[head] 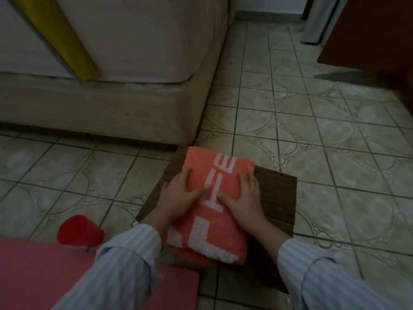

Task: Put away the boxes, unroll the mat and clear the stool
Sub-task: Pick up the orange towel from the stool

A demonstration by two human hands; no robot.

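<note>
- Mat (67, 269), pink, lies flat on the tiled floor (312, 130) at the lower left, its near corner reaching under the left sleeve; from how it lies, the unrolling looks done, at least for the part in view.
- Cup (78, 230), red plastic, lies tipped on its side at the mat's far edge, mouth toward the camera, just beside the left forearm; it looks set aside, though I cannot tell from where.
- Bed (111, 104) fills the upper left, with a yellow roll (67, 41) leaning against the mattress.
- Left hand (183, 196) rests palm-down on the towel (212, 211), fingers spread and nearly straight, pressing rather than gripping; it seems to steady the left half of the folded stack.
- Towel, orange with white letters, lies folded on the dark wooden stool (277, 193), overhanging its near left edge.
- Right hand (244, 196) mirrors the other, flat on the towel's right side, thumb inward, fingertips reaching the fold's far edge; nothing is clasped.
- Stool stands near the bed's corner; with both palms bracketing the towel, the likely aim is to lift it off and clear the stool.
- No boxes are in view.
</note>
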